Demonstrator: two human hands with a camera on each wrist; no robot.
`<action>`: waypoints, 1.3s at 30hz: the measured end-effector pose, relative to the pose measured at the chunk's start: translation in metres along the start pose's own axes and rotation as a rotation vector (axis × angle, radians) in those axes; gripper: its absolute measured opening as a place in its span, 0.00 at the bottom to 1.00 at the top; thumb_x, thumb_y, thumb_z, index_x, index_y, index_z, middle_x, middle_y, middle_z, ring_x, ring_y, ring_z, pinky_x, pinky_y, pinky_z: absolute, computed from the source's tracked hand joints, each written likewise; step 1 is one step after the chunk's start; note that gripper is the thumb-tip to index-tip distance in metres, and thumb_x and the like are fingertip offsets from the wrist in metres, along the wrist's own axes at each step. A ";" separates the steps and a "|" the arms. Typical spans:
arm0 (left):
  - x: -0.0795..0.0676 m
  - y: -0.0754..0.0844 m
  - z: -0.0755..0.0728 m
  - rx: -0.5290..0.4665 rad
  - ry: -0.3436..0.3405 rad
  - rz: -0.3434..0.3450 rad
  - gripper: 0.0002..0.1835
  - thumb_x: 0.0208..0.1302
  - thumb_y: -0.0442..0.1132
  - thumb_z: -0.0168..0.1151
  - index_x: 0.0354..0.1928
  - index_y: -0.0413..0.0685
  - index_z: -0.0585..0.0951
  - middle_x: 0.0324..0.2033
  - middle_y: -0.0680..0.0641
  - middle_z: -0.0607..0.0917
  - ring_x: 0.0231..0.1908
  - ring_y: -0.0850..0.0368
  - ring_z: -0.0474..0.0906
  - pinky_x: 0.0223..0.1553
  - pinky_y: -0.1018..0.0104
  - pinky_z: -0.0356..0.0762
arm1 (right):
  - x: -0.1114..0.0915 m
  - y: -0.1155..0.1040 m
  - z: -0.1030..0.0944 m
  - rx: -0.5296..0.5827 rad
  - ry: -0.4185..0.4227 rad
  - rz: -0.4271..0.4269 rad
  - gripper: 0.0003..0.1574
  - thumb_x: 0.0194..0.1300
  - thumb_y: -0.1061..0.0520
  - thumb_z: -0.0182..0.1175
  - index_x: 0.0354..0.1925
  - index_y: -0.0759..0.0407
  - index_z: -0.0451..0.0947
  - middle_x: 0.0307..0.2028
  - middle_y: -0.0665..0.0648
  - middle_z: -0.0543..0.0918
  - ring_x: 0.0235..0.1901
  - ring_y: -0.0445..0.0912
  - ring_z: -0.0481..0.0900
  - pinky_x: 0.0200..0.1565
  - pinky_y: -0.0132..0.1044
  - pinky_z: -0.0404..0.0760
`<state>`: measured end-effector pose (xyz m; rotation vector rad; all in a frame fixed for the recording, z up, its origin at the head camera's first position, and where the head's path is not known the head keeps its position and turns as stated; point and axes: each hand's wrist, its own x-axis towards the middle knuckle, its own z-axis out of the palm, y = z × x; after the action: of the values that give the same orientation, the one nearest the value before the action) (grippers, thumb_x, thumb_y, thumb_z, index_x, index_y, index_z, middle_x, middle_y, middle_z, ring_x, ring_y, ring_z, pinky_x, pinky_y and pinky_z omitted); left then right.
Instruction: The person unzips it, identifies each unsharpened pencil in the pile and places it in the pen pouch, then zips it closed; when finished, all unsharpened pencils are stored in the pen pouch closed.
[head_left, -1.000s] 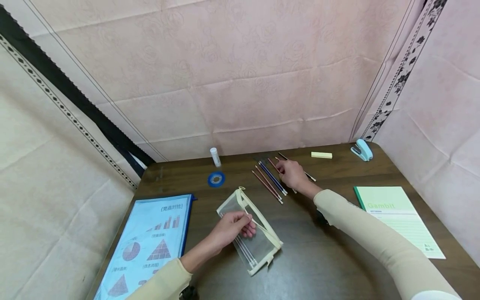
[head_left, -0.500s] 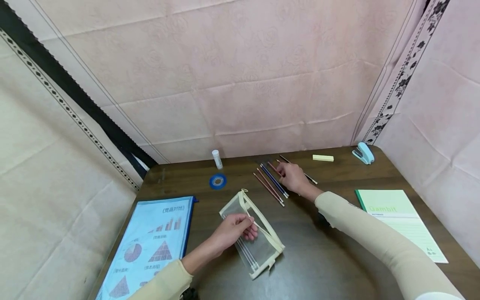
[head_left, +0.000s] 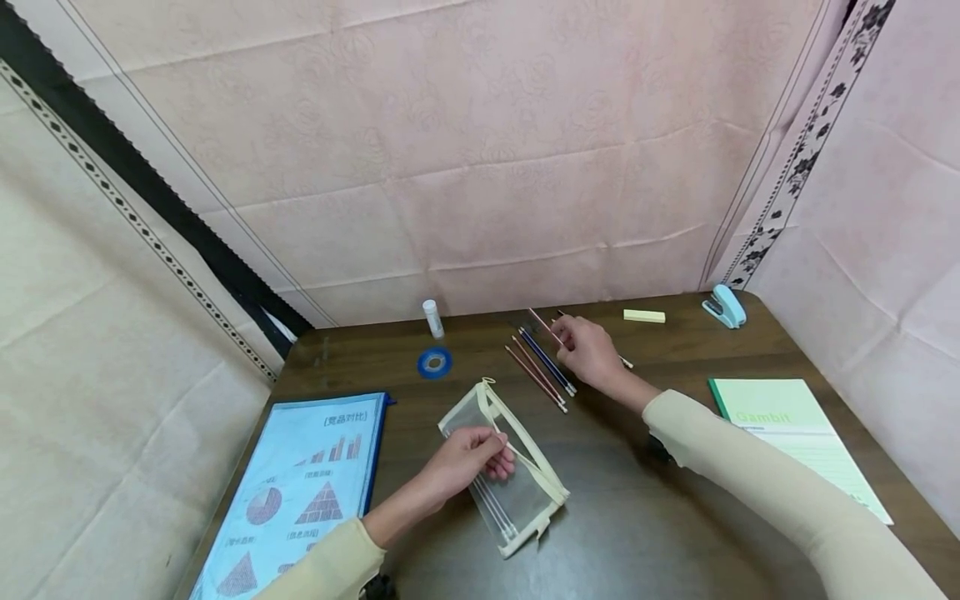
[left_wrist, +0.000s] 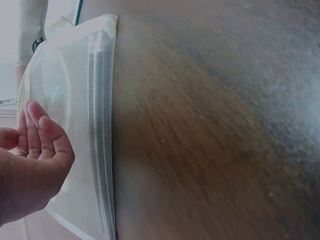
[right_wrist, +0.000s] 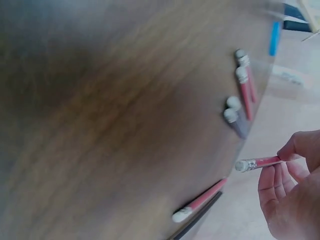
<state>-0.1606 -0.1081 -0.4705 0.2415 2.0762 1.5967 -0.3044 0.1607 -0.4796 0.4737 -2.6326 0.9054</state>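
Observation:
My left hand (head_left: 468, 462) pinches the cream edge of a see-through mesh pencil pouch (head_left: 531, 498) lying slanted on the table, its zip side gaping. Long thin white-ended items show through the mesh (left_wrist: 97, 125). Over the back of the table, my right hand (head_left: 591, 354) pinches a red pencil (right_wrist: 262, 162) between thumb and fingers, its white eraser end sticking out. Left of that hand lie two blue pencils (head_left: 546, 360) and two reddish pencils (head_left: 531, 375). Another red pencil (right_wrist: 202, 201) and a black pencil (right_wrist: 199, 216) lie partly hidden beneath it in the head view.
Along the back stand a white glue stick (head_left: 432, 319) and a blue tape roll (head_left: 434, 362). A pale yellow block (head_left: 644, 316) and a light blue stapler (head_left: 725, 307) lie back right. A blue folder (head_left: 300, 483) flanks the left, a green-edged notepad (head_left: 780, 425) the right.
My right hand has picked a red pencil up off the table, and its tip now points up and left. The left hand and the pouch stay in place.

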 end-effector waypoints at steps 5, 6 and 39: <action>0.000 0.001 0.001 -0.010 0.001 0.002 0.19 0.70 0.51 0.53 0.37 0.42 0.83 0.32 0.44 0.88 0.31 0.56 0.84 0.40 0.62 0.84 | -0.010 -0.016 -0.008 0.059 0.024 -0.041 0.20 0.52 0.66 0.64 0.45 0.55 0.79 0.31 0.52 0.82 0.28 0.42 0.79 0.33 0.38 0.81; 0.000 0.001 0.001 -0.010 0.002 0.002 0.19 0.70 0.51 0.54 0.36 0.42 0.83 0.31 0.44 0.88 0.31 0.56 0.84 0.40 0.62 0.84 | -0.012 -0.020 -0.008 0.068 0.028 -0.051 0.20 0.52 0.66 0.64 0.45 0.55 0.79 0.30 0.51 0.82 0.28 0.41 0.79 0.33 0.37 0.80; 0.009 0.001 -0.007 -0.006 -0.015 0.001 0.20 0.71 0.53 0.52 0.39 0.43 0.82 0.33 0.45 0.87 0.33 0.56 0.84 0.41 0.62 0.83 | -0.086 -0.102 0.008 0.621 -0.244 0.212 0.20 0.57 0.68 0.62 0.47 0.54 0.77 0.38 0.58 0.82 0.35 0.46 0.81 0.36 0.30 0.80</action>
<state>-0.1715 -0.1096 -0.4707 0.2526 2.0603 1.5964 -0.1878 0.0969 -0.4653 0.4723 -2.6020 1.8564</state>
